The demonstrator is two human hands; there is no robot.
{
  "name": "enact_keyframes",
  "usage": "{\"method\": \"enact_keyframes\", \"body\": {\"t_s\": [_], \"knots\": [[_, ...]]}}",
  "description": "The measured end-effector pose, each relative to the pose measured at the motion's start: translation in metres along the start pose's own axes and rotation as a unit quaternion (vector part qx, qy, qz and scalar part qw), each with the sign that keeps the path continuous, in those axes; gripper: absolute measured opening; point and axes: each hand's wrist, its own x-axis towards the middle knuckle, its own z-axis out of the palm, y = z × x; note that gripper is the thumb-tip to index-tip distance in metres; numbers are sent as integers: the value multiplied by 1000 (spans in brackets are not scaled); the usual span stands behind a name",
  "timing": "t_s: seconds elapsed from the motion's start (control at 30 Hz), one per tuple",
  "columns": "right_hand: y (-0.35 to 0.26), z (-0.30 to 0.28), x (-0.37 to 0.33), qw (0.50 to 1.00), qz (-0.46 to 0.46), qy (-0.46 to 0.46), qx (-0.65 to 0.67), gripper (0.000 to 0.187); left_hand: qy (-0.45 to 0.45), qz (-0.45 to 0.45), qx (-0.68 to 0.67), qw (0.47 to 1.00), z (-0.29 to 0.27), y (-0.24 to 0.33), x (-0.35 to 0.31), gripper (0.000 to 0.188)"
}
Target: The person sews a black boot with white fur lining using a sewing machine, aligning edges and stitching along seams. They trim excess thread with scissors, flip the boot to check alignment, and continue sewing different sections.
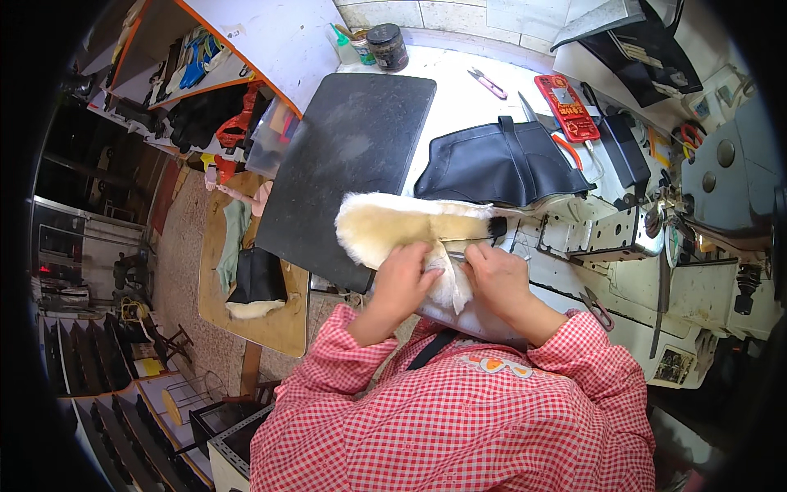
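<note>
- Nearest: left hand [403, 281] with thumb and fingers closed on the near side of a cream fleece piece [385, 223]; right hand [498, 279] curled in, pinching the folded flap's edge; whether a small tool sits in its fingers, cannot tell.
- Fleece piece: between the hands and the black leather piece [471, 168]; its left end lies over the dark mat [344, 156], its right end, with a black strip [498, 228], reaches toward the sewing machine [730, 176].
- Risk here: uneven pull between the hands could stretch the fleece out of shape or tear a seam; loose fluff could hide the edge, so a fold might be caught crooked.
- Right of the right hand: dark scissors [598, 310], near the forearm; a careless sweep of the sleeve could nudge them off or nick the arm.
- Beyond the fleece piece: black leather piece, on the white counter [459, 78]; close by, orange-handled scissors [566, 152]; dragging the leather across could bring it against the blades and scratch it.
- Farther: red phone [568, 108], pink snips [489, 84]; a tug on the phone's cord might shift it.
- Farthest: dark-lidded jar [387, 47], green-tipped bottle [345, 47]; a shove on the mat could tip them.
</note>
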Motion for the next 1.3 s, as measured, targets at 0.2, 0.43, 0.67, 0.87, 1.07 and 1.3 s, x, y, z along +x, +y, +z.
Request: {"method": "enact_keyframes", "body": {"t_s": [0.2,0.43,0.67,0.87,1.07,1.3], "knots": [[1,-6,1,999,15,27,22,21,-26,-159,-325,932,14,-11,17,8],[-1,-3,10,999,6,22,34,20,-21,-208,-614,761,4,-27,21,7],[10,-12,-8,997,65,24,31,22,-311,-53,-403,859,-59,-42,-14,12],[38,-30,-60,992,117,46,-6,25,-367,-67,319,871,-82,-38,-96,31],[42,-37,-70,993,60,76,-68,36,-80,36,150,985,-45,21,-71,31],[-2,-14,-44,991,-118,26,52,39,75,155,53,984,16,21,-21,21]]}}
